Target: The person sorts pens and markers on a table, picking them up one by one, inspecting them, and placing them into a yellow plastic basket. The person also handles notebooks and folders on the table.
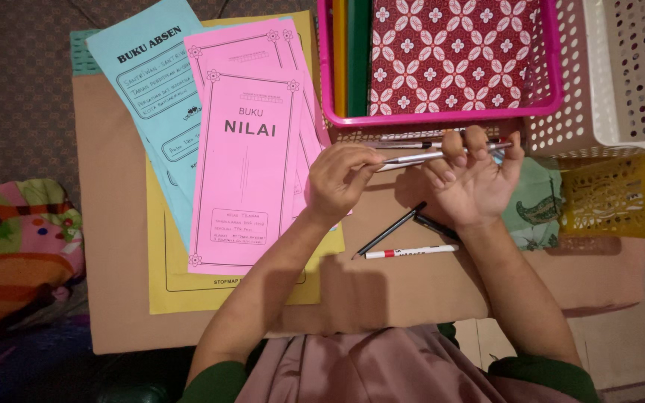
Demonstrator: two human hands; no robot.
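1. Viewing from the head camera, a silver pen (431, 156) is seen gripped at both ends: left hand (340, 181) pinched on one end, right hand (474, 179) curled round the other, just below the pink tray (442, 116).
2. Progress is judged early: a black pencil (388, 231) and white marker (410, 252) are left loose on the board below the pen.
3. Pink booklets (244, 168), a blue booklet (151, 97) and a yellow folder (233, 287) are noted left of the pen.

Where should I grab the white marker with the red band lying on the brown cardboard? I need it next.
Pinch the white marker with the red band around its bare white middle, coming straight down from above. It lies flat, nearly level left to right, on the brown cardboard, clear of the black pencil above it.
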